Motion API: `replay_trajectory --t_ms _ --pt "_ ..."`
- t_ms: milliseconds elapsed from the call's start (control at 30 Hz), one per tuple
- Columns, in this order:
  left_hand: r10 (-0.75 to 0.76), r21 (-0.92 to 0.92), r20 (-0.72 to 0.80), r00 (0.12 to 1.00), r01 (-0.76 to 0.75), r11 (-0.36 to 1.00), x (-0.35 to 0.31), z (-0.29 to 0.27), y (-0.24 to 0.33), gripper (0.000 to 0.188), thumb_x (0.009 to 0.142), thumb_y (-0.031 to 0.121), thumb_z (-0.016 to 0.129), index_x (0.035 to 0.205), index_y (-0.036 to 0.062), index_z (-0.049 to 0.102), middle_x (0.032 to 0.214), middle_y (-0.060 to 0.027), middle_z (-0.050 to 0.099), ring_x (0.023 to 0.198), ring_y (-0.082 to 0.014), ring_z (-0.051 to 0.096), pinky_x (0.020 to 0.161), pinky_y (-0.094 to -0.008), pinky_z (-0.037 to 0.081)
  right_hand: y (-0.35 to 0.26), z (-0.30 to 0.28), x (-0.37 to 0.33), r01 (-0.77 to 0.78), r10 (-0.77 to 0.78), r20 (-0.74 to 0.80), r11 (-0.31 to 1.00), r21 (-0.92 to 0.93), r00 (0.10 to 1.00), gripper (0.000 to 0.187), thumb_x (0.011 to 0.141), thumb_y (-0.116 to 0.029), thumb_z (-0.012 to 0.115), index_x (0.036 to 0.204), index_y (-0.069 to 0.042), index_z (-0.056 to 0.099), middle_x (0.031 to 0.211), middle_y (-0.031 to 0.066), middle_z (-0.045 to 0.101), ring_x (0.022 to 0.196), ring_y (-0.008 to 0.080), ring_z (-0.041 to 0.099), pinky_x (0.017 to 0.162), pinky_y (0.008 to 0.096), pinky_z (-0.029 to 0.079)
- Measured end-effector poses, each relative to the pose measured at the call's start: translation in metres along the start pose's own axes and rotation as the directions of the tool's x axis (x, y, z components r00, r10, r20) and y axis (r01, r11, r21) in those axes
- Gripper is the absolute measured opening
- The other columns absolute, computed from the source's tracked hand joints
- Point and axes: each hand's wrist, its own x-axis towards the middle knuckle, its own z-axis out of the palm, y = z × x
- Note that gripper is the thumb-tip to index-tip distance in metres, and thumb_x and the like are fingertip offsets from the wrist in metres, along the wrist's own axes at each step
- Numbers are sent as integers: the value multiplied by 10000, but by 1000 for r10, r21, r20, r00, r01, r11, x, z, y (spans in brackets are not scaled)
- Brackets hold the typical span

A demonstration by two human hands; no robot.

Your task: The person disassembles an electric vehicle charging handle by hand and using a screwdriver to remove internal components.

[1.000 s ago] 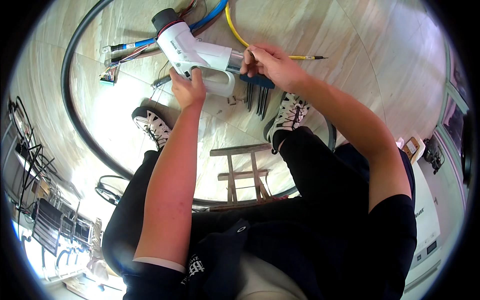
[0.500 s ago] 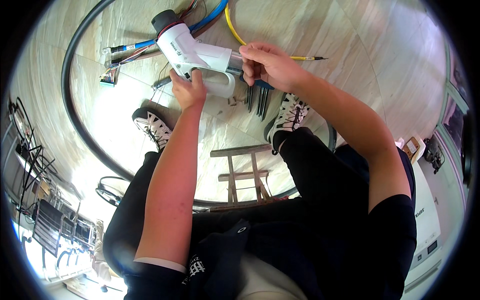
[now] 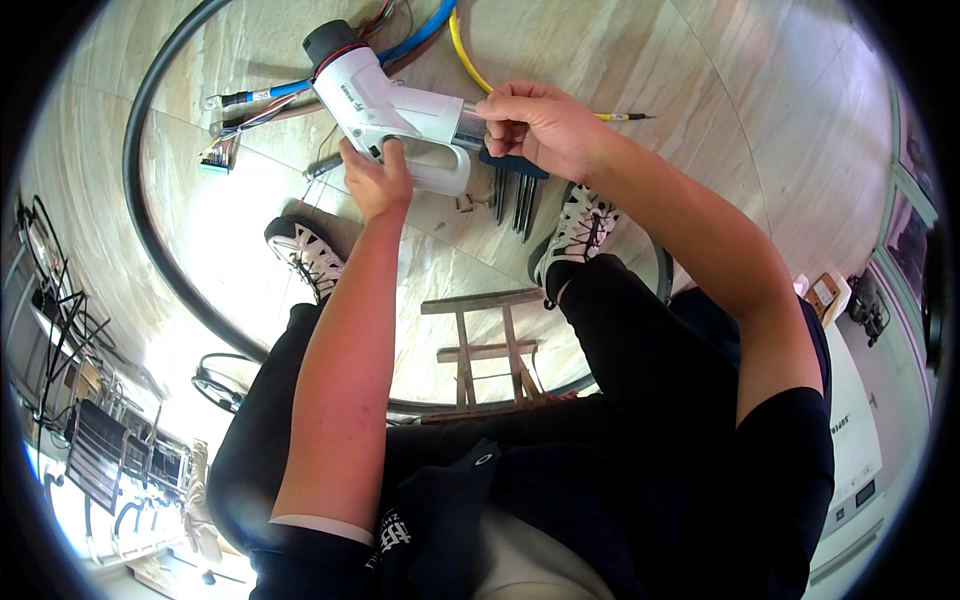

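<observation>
A white EV charging gun (image 3: 372, 98) with a black round head and a thin red ring is held above the floor, its head pointing to the far left. My left hand (image 3: 377, 183) is closed around its looped handle, thumb near a small black button. At the gun's rear end is a clear, ribbed collar (image 3: 471, 127). My right hand (image 3: 545, 128) is there, thumb and fingers pinched together against the collar's edge; what lies between the fingertips is hidden. Just below the right hand, several dark rods (image 3: 522, 205) lie side by side, next to a dark blue piece (image 3: 518, 164).
A thick black cable (image 3: 135, 165) curves around the left. Blue (image 3: 425, 38) and yellow (image 3: 470, 60) cables lie beyond the gun; thin wires end in a connector (image 3: 215, 158). A wooden stool (image 3: 480, 352) stands between my legs. A white cabinet (image 3: 850, 430) is at right, metal racks (image 3: 95, 450) at left.
My right hand has shifted slightly, its fingers curling in closer against the gun's rear collar. My left hand and the gun have stayed in place.
</observation>
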Motion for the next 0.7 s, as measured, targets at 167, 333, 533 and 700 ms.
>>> replay_trajectory --t_ms 167,333,533,700 --pt "-3 3 6 1000 3 1000 -1 -1 1 510 791 295 606 1136 -59 480 953 -305 645 894 -498 616 818 -516 463 2 -4 -1 65 -67 -9 990 -129 998 88 909 -104 659 891 -70 580 748 29 580 718 149 582 730 287 483" --pt "16 -14 2 1000 -16 1000 -3 -1 1 503 790 289 606 1140 -50 484 957 -299 646 894 -495 618 814 -515 466 5 -6 -7 164 -179 -35 951 -262 983 223 914 -167 679 1016 -30 536 827 61 635 785 159 627 769 294 502" --pt "6 3 -1 1000 -6 1000 -4 0 -2 509 788 291 609 1142 -52 484 964 -303 645 903 -499 616 818 -514 466 15 -9 -13 375 -386 69 815 -443 920 251 956 -192 641 1066 -1 520 901 95 675 865 144 640 793 287 509" --pt "-20 -15 22 1000 20 1000 -5 0 2 570 793 330 598 1178 -78 497 1045 -324 622 994 -508 583 888 -494 442 24 -9 -17 442 -485 100 670 -596 869 228 982 -180 596 1093 16 556 985 104 697 923 133 644 832 279 504"
